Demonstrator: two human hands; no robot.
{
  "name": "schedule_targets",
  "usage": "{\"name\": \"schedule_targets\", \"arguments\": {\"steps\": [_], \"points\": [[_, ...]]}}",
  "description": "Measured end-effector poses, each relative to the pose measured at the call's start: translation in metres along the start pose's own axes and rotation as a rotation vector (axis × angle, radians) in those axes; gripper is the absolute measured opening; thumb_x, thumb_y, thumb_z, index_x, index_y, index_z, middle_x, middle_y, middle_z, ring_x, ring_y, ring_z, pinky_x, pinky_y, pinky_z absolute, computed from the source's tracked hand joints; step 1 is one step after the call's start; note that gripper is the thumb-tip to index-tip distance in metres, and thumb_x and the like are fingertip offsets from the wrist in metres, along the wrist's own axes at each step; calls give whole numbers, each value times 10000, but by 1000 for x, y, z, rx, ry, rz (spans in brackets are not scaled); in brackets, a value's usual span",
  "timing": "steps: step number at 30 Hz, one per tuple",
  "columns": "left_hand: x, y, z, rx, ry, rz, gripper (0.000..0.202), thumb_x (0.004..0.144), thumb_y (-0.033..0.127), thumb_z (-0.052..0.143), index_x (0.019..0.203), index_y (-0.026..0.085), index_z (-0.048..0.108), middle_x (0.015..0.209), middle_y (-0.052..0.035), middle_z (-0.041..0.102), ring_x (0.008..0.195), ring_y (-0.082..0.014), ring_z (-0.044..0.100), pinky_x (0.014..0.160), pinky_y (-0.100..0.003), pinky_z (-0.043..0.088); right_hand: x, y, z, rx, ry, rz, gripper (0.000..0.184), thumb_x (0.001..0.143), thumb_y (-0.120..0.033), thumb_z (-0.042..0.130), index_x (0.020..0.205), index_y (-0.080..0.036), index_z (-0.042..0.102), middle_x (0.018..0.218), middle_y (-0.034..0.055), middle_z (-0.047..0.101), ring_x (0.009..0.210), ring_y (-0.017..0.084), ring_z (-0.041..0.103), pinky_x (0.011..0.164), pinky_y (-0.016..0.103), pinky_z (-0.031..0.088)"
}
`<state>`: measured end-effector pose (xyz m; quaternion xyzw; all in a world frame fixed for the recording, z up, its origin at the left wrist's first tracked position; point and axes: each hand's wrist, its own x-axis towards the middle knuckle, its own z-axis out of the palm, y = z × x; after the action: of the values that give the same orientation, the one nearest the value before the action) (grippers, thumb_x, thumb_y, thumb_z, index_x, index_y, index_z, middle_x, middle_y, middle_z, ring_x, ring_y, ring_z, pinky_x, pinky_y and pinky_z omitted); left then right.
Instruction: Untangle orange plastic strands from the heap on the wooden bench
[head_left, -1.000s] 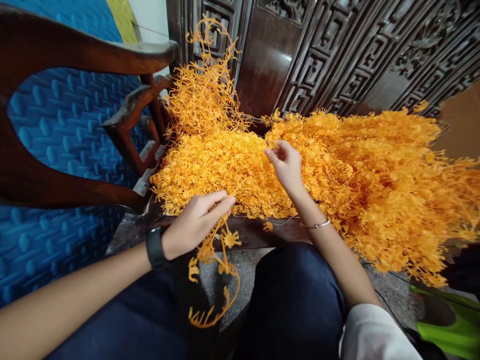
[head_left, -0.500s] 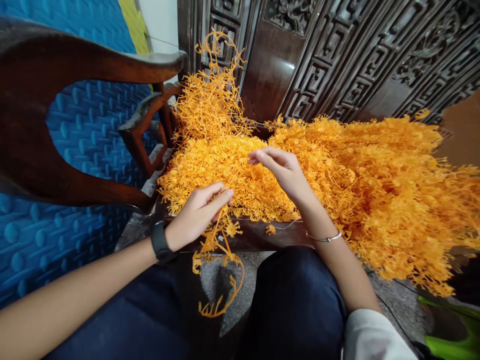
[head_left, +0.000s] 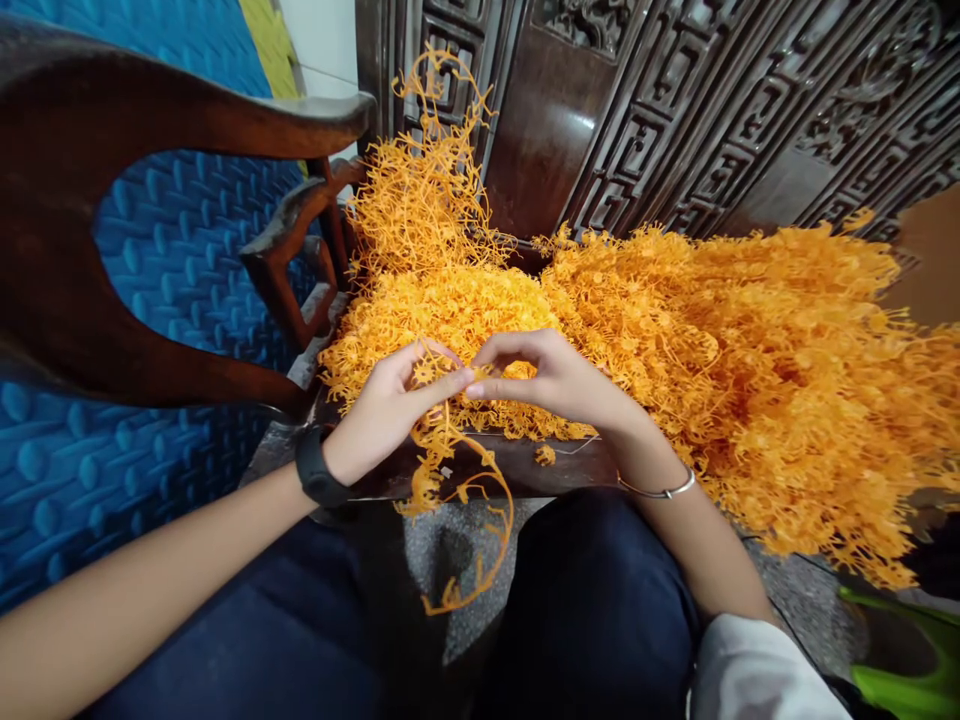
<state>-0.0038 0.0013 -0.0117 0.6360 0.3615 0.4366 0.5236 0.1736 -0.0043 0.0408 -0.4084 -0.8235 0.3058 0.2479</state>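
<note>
A big heap of orange plastic sprigs [head_left: 675,330] covers the dark wooden seat [head_left: 480,465] in front of me. My left hand [head_left: 386,410] pinches a thin orange strand [head_left: 457,500] that curls down over the seat edge toward my lap. My right hand [head_left: 551,380] meets it fingertip to fingertip, its fingers closed on the same strand at the heap's near edge. A black watch is on my left wrist, a thin bangle on my right.
A carved wooden armrest [head_left: 187,120] rises at the left, with blue padded matting [head_left: 150,250] behind it. A dark carved panel [head_left: 675,100] stands at the back. A green object [head_left: 907,665] lies at the lower right. My dark-trousered knees are below.
My right hand has come back from the heap toward me and joined my left hand. The hanging strand has lifted slightly with the left hand.
</note>
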Motion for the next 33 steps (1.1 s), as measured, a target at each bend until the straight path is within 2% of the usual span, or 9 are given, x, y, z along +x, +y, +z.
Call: {"name": "schedule_targets", "arguments": {"steps": [3, 8, 17, 22, 25, 27, 30, 31, 33], "points": [[1, -2, 0, -30, -59, -51, 222, 766, 370, 627, 829, 166, 570, 654, 35, 522, 495, -78, 443, 471, -210, 349, -1, 5, -4, 17, 75, 5, 255, 745, -376, 651, 801, -127, 649, 747, 19, 648, 671, 91, 557, 645, 232, 430], [1, 0, 2, -79, -68, 17, 198, 797, 336, 600, 730, 162, 534, 605, 46, 465, 503, -69, 393, 476, -202, 318, 0, 7, -3, 49, 141, 2, 234, 765, -365, 631, 748, -131, 640, 718, 16, 630, 676, 102, 554, 644, 252, 427], [-3, 6, 6, -122, -47, 38, 197, 804, 261, 580, 661, 163, 486, 597, 44, 415, 545, -83, 385, 530, -220, 325, 2, 8, 4, -19, 506, -147, 194, 770, -303, 628, 624, -177, 607, 699, 2, 591, 708, 111, 544, 709, 288, 425], [2, 6, 10, -121, -59, 4, 205, 799, 277, 576, 658, 167, 476, 584, 46, 395, 522, -85, 369, 503, -220, 299, 2, 5, 12, -28, 638, -97, 125, 739, -217, 639, 620, -187, 615, 699, -10, 589, 717, 106, 535, 650, 268, 397], [0, 4, 8, -113, -41, -11, 187, 802, 293, 569, 691, 169, 483, 582, 50, 379, 516, -85, 357, 502, -221, 288, 5, 7, 10, 39, 670, -33, 99, 700, -190, 651, 607, -180, 616, 705, -8, 584, 716, 103, 533, 618, 255, 386], [-8, 4, 5, -86, -46, -20, 189, 809, 303, 554, 697, 168, 483, 589, 48, 382, 525, -88, 360, 511, -223, 291, 5, 18, 0, 109, 801, 14, 89, 692, -195, 637, 613, -174, 601, 680, -13, 573, 672, 95, 521, 599, 250, 377], [-27, 3, 3, 47, -103, 2, 213, 838, 327, 513, 700, 165, 498, 640, 29, 439, 602, -106, 414, 577, -235, 331, -1, 46, -23, 184, 1149, 70, 112, 738, -251, 571, 658, -173, 567, 643, -25, 525, 590, 79, 467, 555, 244, 336], [-33, 3, 3, 103, -125, 24, 228, 845, 346, 503, 705, 166, 507, 650, 25, 456, 618, -113, 427, 592, -240, 339, -3, 56, -29, 172, 1184, 78, 105, 739, -252, 565, 670, -173, 569, 653, -25, 520, 585, 75, 444, 557, 244, 329], [-39, 2, 5, 198, -165, 46, 253, 850, 381, 491, 717, 168, 522, 643, 23, 477, 613, -122, 442, 591, -248, 344, -4, 71, -34, 152, 1124, 120, 93, 699, -265, 615, 693, -172, 606, 648, -20, 534, 587, 83, 443, 567, 252, 341]]}}
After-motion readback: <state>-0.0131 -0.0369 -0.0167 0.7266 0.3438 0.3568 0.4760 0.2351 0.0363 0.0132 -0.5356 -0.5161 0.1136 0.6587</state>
